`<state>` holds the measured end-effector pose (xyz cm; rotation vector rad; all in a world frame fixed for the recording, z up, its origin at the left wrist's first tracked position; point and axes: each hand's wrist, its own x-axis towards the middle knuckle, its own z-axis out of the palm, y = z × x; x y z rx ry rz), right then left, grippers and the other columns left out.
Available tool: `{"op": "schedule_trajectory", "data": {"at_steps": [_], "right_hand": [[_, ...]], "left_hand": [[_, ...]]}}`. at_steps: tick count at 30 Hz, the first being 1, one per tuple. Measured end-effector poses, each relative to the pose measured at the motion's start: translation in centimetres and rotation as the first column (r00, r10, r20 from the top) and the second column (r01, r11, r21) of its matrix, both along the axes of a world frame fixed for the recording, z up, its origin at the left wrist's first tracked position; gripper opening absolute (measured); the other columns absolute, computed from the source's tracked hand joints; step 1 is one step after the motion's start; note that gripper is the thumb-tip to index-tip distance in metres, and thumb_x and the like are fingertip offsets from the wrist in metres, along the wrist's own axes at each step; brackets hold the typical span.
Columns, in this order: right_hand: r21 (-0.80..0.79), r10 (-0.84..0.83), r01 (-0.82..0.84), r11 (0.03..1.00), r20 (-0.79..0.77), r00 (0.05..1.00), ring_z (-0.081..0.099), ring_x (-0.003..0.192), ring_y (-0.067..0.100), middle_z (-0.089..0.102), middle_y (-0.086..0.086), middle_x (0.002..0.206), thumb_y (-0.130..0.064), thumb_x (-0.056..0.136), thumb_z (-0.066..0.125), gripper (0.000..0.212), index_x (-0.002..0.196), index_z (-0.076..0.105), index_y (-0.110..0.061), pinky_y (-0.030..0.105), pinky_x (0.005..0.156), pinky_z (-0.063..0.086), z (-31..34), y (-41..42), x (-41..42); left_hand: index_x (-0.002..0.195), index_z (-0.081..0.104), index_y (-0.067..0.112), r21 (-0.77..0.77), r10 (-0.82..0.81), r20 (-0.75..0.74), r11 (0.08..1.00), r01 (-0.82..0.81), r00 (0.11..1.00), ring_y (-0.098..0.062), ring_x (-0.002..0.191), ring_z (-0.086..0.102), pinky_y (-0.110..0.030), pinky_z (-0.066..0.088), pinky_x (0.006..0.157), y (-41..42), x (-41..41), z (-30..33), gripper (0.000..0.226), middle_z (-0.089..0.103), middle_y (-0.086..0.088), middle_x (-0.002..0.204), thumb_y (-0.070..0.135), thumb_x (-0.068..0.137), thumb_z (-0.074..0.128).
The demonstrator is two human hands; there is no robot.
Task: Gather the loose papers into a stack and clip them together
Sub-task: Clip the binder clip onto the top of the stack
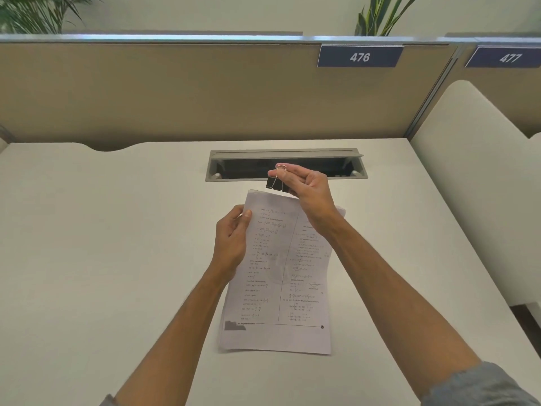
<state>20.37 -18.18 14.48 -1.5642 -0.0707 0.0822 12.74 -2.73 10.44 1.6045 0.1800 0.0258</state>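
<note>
1. Behind everything, a tan partition wall (175, 92) runs across the view, carrying two blue number plates, 476 (360, 56) and 477 (508, 57); plant leaves (377, 16) show above its top rail.
2. Below it lies the white counter (102, 244), with a grey cable tray (285, 164) set into its far middle, the lid tipped open.
3. At the centre of the counter sits the stack of papers (278, 288) — printed sheets of maths in two columns, gathered with their edges roughly aligned. The near end rests low toward the counter; the far end looks raised a little, though whether it is clear of the surface I cannot tell.
4. Left hand (231, 241): its fingers are closed on the stack's left edge near the top, thumb lying on the printed face.
5. Right hand (304, 189): held above the stack's far right corner, its thumb and forefinger pinched on the wire handles of a black binder clip (274, 183).
6. That clip hangs just beyond the top edge of the papers, near it — it does not appear to be on the sheets, and its mouth is partly hidden by the hand.
</note>
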Motion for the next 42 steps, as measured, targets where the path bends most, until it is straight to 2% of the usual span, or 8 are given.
{"op": "schedule_trajectory", "data": {"at_steps": [12, 21, 26, 29, 31, 34, 38, 42], "right_hand": [[-0.099, 0.015, 0.003, 0.995, 0.177, 0.984, 0.071, 0.092, -0.002, 0.073, -0.002, 0.101, -0.01, 0.09, 0.068, 0.031, 0.119, 0.067, 0.001, 0.011, 0.075, 0.052, 0.8, 1.0, -0.6], [-0.098, 0.018, 0.002, 0.995, 0.197, 0.98, 0.072, 0.091, 0.001, 0.074, -0.001, 0.101, -0.012, 0.089, 0.07, 0.031, 0.116, 0.068, 0.001, 0.013, 0.075, 0.053, 0.5, 1.6, -0.9], [-0.237, 0.082, -0.033, 0.971, 0.2, 0.976, 0.069, 0.09, -0.006, 0.073, -0.004, 0.104, -0.02, 0.089, 0.07, 0.035, 0.12, 0.068, -0.005, 0.01, 0.071, 0.05, 0.1, 1.8, -1.1], [-0.385, 0.155, -0.077, 0.92, 0.177, 0.972, 0.065, 0.099, -0.006, 0.071, -0.001, 0.118, -0.031, 0.091, 0.068, 0.048, 0.133, 0.059, -0.012, 0.02, 0.086, 0.05, 0.6, 1.5, -1.2], [-0.593, 0.255, -0.121, 0.796, 0.147, 0.956, 0.058, 0.12, 0.011, 0.063, 0.0, 0.133, -0.047, 0.087, 0.067, 0.075, 0.15, 0.037, -0.019, 0.039, 0.103, 0.043, 0.9, 0.9, -1.2], [-0.739, 0.301, -0.087, 0.668, 0.161, 0.94, 0.05, 0.133, 0.024, 0.052, -0.002, 0.146, -0.066, 0.077, 0.066, 0.104, 0.156, 0.015, -0.023, 0.044, 0.11, 0.036, 1.2, -0.5, -1.0], [-0.642, 0.188, 0.023, 0.766, 0.258, 0.948, 0.055, 0.123, 0.009, 0.059, -0.006, 0.137, -0.064, 0.081, 0.063, 0.086, 0.151, 0.031, -0.027, 0.032, 0.1, 0.036, 2.1, -2.5, -0.8], [-0.63, 0.188, 0.025, 0.776, 0.27, 0.944, 0.059, 0.107, 0.0, 0.067, -0.006, 0.124, -0.056, 0.087, 0.061, 0.063, 0.141, 0.051, -0.025, 0.026, 0.091, 0.04, 2.9, -3.3, -0.9]], "left_hand": [[0.107, 0.062, 0.019, -0.068, -0.009, -0.015, 0.998, 0.008, 1.0, -0.033, 0.091, 0.072, -0.059, 0.057, 0.081, -0.2, 0.1, 0.4, 0.02, 0.071, -0.011, 0.103, 0.031, 0.1, 0.049], [0.105, 0.063, 0.023, -0.103, 0.004, -0.021, 0.995, -0.006, 1.0, -0.028, 0.083, 0.074, -0.042, 0.062, 0.071, 0.0, 0.2, 0.5, 0.015, 0.073, 0.002, 0.093, 0.029, 0.1, 0.049], [0.103, 0.063, 0.025, -0.104, -0.003, -0.009, 0.995, 0.002, 1.0, -0.025, 0.08, 0.074, -0.035, 0.062, 0.067, -0.3, 0.3, 0.6, 0.015, 0.074, 0.004, 0.091, 0.028, 0.1, 0.048], [0.103, 0.063, 0.027, -0.087, 0.006, -0.014, 0.996, -0.007, 1.0, -0.026, 0.082, 0.074, -0.037, 0.062, 0.07, -0.3, 0.3, 0.5, 0.015, 0.073, 0.003, 0.094, 0.029, 0.1, 0.049], [0.103, 0.065, 0.026, -0.073, 0.008, 0.001, 0.997, -0.008, 1.0, -0.028, 0.085, 0.073, -0.039, 0.062, 0.072, -0.2, 0.2, 0.4, 0.017, 0.073, 0.001, 0.097, 0.03, 0.1, 0.048], [0.105, 0.067, 0.022, -0.077, 0.002, 0.027, 0.997, 0.0, 1.0, -0.03, 0.089, 0.071, -0.04, 0.061, 0.073, 0.1, 0.1, 0.7, 0.021, 0.072, -0.004, 0.102, 0.027, 0.102, 0.047], [0.105, 0.065, 0.023, -0.07, -0.002, 0.022, 0.998, 0.004, 1.0, -0.028, 0.086, 0.072, -0.043, 0.061, 0.072, 0.3, -0.1, 1.1, 0.019, 0.073, -0.001, 0.097, 0.027, 0.101, 0.047], [0.104, 0.064, 0.021, -0.038, -0.023, 0.026, 0.999, 0.024, 0.999, -0.027, 0.086, 0.072, -0.044, 0.06, 0.073, 0.2, -0.3, 1.3, 0.019, 0.073, -0.001, 0.095, 0.029, 0.101, 0.047]]}}
